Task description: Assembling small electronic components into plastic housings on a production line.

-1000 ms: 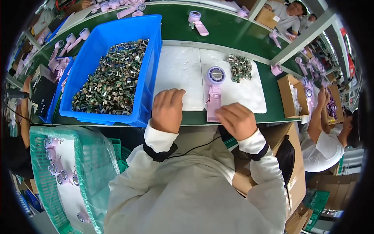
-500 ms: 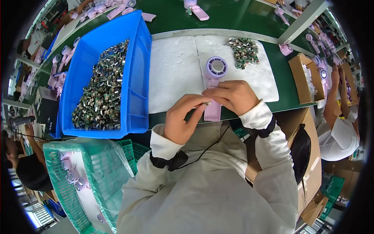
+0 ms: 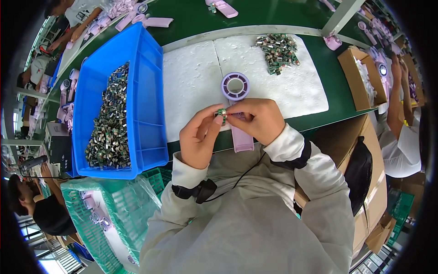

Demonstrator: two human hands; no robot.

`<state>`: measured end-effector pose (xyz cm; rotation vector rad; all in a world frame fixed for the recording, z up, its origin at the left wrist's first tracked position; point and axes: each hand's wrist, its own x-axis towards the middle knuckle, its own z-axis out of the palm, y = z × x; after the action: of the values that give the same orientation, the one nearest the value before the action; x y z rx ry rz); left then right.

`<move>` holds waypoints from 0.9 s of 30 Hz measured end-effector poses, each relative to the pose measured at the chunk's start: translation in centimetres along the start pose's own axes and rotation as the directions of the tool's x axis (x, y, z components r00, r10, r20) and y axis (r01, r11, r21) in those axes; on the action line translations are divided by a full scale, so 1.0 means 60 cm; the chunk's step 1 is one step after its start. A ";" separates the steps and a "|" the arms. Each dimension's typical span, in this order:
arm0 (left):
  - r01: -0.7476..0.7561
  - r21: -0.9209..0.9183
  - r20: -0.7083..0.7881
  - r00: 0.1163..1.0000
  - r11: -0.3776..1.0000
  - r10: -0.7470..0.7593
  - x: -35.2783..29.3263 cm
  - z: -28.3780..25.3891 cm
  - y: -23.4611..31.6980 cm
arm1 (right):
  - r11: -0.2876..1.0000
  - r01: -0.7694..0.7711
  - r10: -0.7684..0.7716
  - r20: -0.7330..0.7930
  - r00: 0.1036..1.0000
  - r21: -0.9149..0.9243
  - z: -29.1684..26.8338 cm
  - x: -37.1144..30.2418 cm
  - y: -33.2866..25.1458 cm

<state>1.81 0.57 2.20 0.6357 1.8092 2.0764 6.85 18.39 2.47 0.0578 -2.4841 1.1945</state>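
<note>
in the head view, the left grip (image 3: 198, 139) is clamping a small board (image 3: 222, 112) above the fan (image 3: 242, 140). the right grip (image 3: 260, 119) is touching the board's right side; whether it is clamping there, i cannot tell. the fan is lying on the pad (image 3: 191, 77), its handle pointing toward the wearer. steady pinching at the board's edges, without pulling, is probably serving best.

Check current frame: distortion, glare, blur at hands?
Head view: fisheye curves the white rail, corners go black; head view: bright patch at lower left looks blown out; head view: left hand and right hand look fairly sharp, fine detail on the small circuit board too tiny to judge.
</note>
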 end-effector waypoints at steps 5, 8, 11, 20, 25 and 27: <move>-0.052 0.022 0.094 0.994 0.998 0.050 0.004 -0.006 0.004 | 0.995 -0.014 0.012 0.023 1.000 0.094 -0.005 -0.001 0.006; -0.001 -0.107 -0.102 0.995 0.994 -0.010 0.016 -0.009 -0.002 | 0.970 -0.136 0.125 0.065 0.990 0.201 -0.007 -0.002 0.005; 0.092 -0.062 0.059 0.994 0.994 -0.088 0.015 -0.005 -0.003 | 0.947 -0.216 0.199 0.096 0.975 0.236 -0.011 -0.002 -0.001; 0.138 0.012 0.118 0.983 0.990 -0.139 0.030 -0.010 0.002 | 0.931 -0.279 0.253 0.133 0.958 0.234 -0.018 -0.002 -0.004; 0.274 -0.125 0.158 0.954 0.954 -0.253 0.039 -0.016 0.002 | 0.961 -0.156 0.134 0.109 0.985 0.227 -0.021 -0.001 0.007; 0.291 -0.130 0.163 0.949 0.948 -0.269 0.039 -0.016 0.002 | 0.966 -0.145 0.126 0.101 0.987 0.212 -0.022 -0.002 0.009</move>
<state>-0.69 0.94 2.54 0.4440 1.5434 1.9035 7.24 19.72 2.75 -0.0019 -2.4526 1.5514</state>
